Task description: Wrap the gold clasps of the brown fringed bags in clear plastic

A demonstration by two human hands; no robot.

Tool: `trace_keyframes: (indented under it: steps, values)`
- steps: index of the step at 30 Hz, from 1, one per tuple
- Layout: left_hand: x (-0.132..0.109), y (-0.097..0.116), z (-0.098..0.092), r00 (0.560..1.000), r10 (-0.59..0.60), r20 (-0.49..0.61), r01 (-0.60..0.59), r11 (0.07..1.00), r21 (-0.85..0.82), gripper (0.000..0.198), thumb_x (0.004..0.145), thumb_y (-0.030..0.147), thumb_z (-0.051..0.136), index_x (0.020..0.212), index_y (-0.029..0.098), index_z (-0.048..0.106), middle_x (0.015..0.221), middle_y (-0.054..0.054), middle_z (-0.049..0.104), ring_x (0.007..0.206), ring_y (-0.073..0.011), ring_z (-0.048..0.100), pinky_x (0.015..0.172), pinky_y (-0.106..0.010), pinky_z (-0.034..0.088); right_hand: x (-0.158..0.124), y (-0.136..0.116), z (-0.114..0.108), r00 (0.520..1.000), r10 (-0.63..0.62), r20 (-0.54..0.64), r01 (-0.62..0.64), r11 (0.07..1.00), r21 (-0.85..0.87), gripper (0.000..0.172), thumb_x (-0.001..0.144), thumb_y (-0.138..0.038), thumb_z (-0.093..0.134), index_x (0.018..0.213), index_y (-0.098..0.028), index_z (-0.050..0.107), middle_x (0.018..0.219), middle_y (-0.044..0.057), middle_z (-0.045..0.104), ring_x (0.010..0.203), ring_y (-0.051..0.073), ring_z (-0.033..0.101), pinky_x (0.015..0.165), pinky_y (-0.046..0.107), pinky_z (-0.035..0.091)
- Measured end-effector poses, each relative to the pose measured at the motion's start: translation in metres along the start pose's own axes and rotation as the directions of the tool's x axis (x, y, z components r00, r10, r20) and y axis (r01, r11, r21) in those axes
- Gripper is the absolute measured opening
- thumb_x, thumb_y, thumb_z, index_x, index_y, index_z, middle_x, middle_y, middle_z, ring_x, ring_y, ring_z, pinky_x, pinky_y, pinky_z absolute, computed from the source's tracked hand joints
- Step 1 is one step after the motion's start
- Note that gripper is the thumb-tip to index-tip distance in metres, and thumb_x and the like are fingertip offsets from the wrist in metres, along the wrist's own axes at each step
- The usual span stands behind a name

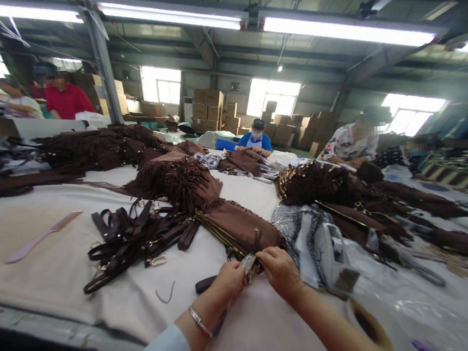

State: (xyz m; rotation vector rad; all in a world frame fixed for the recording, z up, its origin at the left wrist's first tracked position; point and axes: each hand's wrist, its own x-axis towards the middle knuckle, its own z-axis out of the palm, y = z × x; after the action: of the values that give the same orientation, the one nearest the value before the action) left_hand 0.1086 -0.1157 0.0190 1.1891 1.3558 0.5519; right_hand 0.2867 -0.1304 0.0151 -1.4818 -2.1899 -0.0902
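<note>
A brown fringed bag (242, 226) lies on the cloth-covered table in front of me, its gold zipper on the near left side. At its near corner my left hand (232, 280) is closed around a dark strap end (206, 284) and gold metal hardware (249, 275). A small piece of clear plastic film (247, 261) stands up between my hands. My right hand (280, 272) pinches at the film's right edge, close against the bag. The fingers partly hide the hardware.
To the left lie a heap of dark straps (136, 233) and a pink comb (45, 236). A tape dispenser (333, 254) and a tape roll (368, 327) are on the right. Fringed bags are piled behind. A person in blue (255, 138) sits across the table.
</note>
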Motion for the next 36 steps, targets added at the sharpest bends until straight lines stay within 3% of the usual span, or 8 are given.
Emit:
trace_keyframes:
  steps: [4, 9, 13, 18, 24, 29, 33, 36]
  values:
    - [0.001, -0.003, 0.000, 1.000, -0.014, 0.006, 0.014, 0.996, -0.084, 0.020, 0.084, 0.029, 0.052, 0.068, 0.017, 0.054, 0.050, 0.004, 0.049, 0.037, -0.0079, 0.035, 0.037, -0.022, 0.022, 0.010, -0.010, 0.009, 0.999, -0.005, 0.038, 0.007, 0.999, -0.051, 0.030, 0.091, -0.016, 0.049, 0.118, -0.022, 0.062, 0.094, 0.006, 0.064, 0.088, 0.019, 0.053, 0.078, 0.031, 0.035]
    - [-0.001, -0.002, -0.003, 0.990, -0.099, 0.100, 0.121, 0.959, -0.258, 0.018, 0.081, 0.034, 0.054, 0.074, 0.018, 0.052, 0.054, 0.006, 0.047, 0.036, -0.0049, 0.029, 0.038, -0.020, 0.015, 0.022, -0.013, 0.013, 0.998, -0.017, 0.067, 0.025, 0.992, -0.124, 0.018, 0.091, -0.023, 0.054, 0.079, -0.023, 0.067, 0.085, 0.004, 0.061, 0.083, 0.019, 0.049, 0.074, 0.033, 0.030]
    - [-0.003, 0.004, -0.006, 0.975, -0.139, 0.173, 0.187, 0.936, -0.299, 0.022, 0.079, 0.037, 0.057, 0.074, 0.018, 0.049, 0.055, 0.006, 0.045, 0.037, -0.0034, 0.025, 0.039, -0.019, 0.012, 0.021, -0.007, 0.014, 0.999, -0.020, 0.044, 0.027, 0.987, -0.159, 0.014, 0.090, -0.023, 0.055, 0.080, -0.022, 0.064, 0.086, 0.005, 0.062, 0.084, 0.020, 0.049, 0.074, 0.033, 0.029]
    - [-0.004, -0.002, -0.002, 0.996, -0.073, 0.059, 0.083, 0.977, -0.195, 0.022, 0.082, 0.038, 0.056, 0.074, 0.018, 0.052, 0.056, 0.005, 0.047, 0.038, -0.0056, 0.031, 0.038, -0.020, 0.016, 0.013, 0.000, 0.006, 0.989, 0.144, -0.022, -0.146, 0.985, -0.088, 0.018, 0.092, -0.016, 0.049, 0.085, -0.019, 0.065, 0.085, 0.006, 0.062, 0.084, 0.020, 0.051, 0.077, 0.032, 0.032]
    - [0.002, -0.009, 0.004, 0.995, 0.097, -0.014, -0.098, 0.994, -0.057, 0.025, 0.086, 0.029, 0.046, 0.065, 0.018, 0.052, 0.049, 0.004, 0.044, 0.041, -0.0095, 0.037, 0.041, -0.023, 0.024, 0.016, -0.022, -0.008, 0.985, -0.134, 0.109, 0.133, 0.991, 0.012, 0.030, 0.090, -0.017, 0.054, 0.116, -0.029, 0.062, 0.110, 0.004, 0.062, 0.094, 0.019, 0.051, 0.082, 0.033, 0.032]
    - [0.006, -0.014, 0.003, 0.956, 0.287, -0.058, -0.280, 0.954, 0.104, 0.026, 0.084, 0.022, 0.047, 0.062, 0.015, 0.058, 0.055, 0.000, 0.053, 0.053, -0.0118, 0.046, 0.051, -0.025, 0.032, 0.032, -0.027, 0.002, 0.956, -0.190, 0.225, 0.190, 0.982, 0.019, 0.014, 0.087, -0.021, 0.060, 0.094, -0.029, 0.069, 0.093, 0.001, 0.063, 0.087, 0.017, 0.051, 0.076, 0.032, 0.031]
    - [0.001, -0.014, 0.002, 0.982, 0.189, -0.029, -0.189, 0.982, -0.020, 0.024, 0.084, 0.023, 0.047, 0.062, 0.016, 0.054, 0.052, 0.003, 0.048, 0.046, -0.0096, 0.041, 0.046, -0.023, 0.028, 0.032, -0.017, 0.012, 0.941, -0.256, 0.219, 0.252, 0.967, 0.047, 0.009, 0.087, -0.020, 0.061, 0.085, -0.024, 0.068, 0.086, 0.001, 0.063, 0.083, 0.016, 0.052, 0.076, 0.031, 0.032]
    - [-0.002, -0.011, -0.001, 0.990, -0.015, 0.138, 0.058, 0.948, -0.312, 0.020, 0.081, 0.023, 0.048, 0.062, 0.017, 0.050, 0.051, 0.005, 0.043, 0.039, -0.0067, 0.033, 0.039, -0.021, 0.022, 0.024, -0.015, 0.016, 0.954, -0.258, 0.152, 0.257, 0.966, 0.031, 0.014, 0.091, -0.021, 0.057, 0.080, -0.021, 0.066, 0.083, 0.001, 0.063, 0.081, 0.016, 0.051, 0.075, 0.031, 0.031]
